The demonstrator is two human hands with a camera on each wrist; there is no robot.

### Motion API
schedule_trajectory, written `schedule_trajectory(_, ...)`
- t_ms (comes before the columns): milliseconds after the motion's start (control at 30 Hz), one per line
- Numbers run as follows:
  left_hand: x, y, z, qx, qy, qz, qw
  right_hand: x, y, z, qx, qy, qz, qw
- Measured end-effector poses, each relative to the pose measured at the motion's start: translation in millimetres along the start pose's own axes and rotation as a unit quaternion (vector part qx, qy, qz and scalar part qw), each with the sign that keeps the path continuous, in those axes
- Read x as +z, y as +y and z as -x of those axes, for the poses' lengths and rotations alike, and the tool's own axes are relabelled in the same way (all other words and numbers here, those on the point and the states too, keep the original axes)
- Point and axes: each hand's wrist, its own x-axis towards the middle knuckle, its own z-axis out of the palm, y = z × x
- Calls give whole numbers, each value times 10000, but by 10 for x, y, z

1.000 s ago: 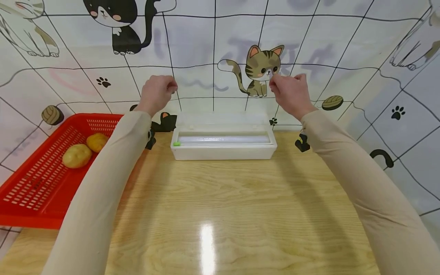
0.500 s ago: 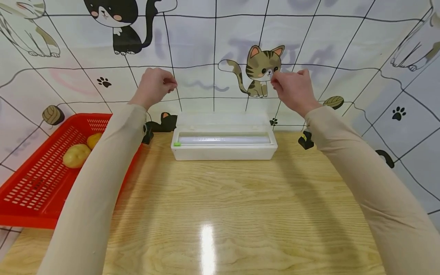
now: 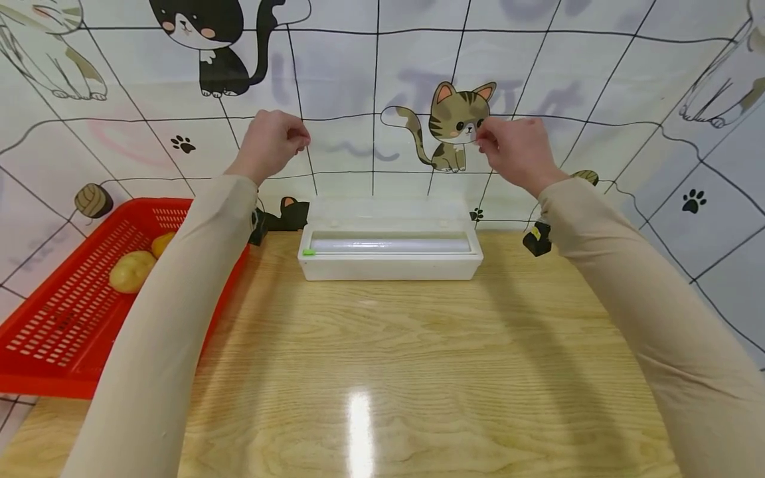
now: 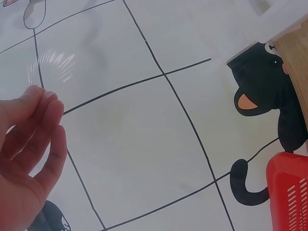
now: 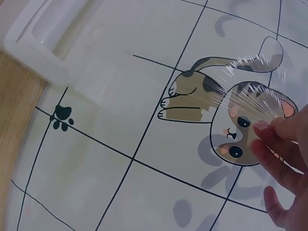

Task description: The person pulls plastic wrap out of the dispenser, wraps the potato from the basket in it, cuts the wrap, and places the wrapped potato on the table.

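My left hand (image 3: 270, 145) and right hand (image 3: 518, 149) are raised above and behind a white cling film dispenser (image 3: 391, 269), well apart. Each pinches a corner of clear cling film (image 5: 248, 98) between thumb and fingers. Bright creases fan out from the pinched spots in both wrist views; most of the sheet is too transparent to make out. The dispenser's translucent lid (image 3: 388, 211) is up, showing the film roll (image 3: 391, 245) inside and a small green cutter slider (image 3: 308, 252) at the left end of its front rail.
A red perforated basket (image 3: 66, 382) stands at the left, partly behind the left sleeve. In it lie a potato (image 3: 131, 272) and a second yellowish item (image 3: 161, 244), mostly covered by the arm. A cat-patterned wall covering (image 3: 340, 79) rises behind the wooden table (image 3: 382, 345).
Both hands have risen a little, still pinching the cling film. The right hand has also shifted slightly outward to the right. The dispenser and basket stay put.
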Motion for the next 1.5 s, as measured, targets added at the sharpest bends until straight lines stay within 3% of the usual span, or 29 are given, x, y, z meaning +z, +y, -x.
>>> schedule_trajectory(500, -75, 37, -34, -77, 66, -217, 9997, -127, -65, -91, 226, -220, 101, 9995)
schedule_trajectory(1200, -250, 133, -67, -41, -72, -464, 9989, -293, -70, -121, 92, -23, 232, 9997)
schedule_trajectory(1500, -340, 163, -75, 20, 62, -553, 9984, -370, -114, -137, 93, 185, 279, 9994)
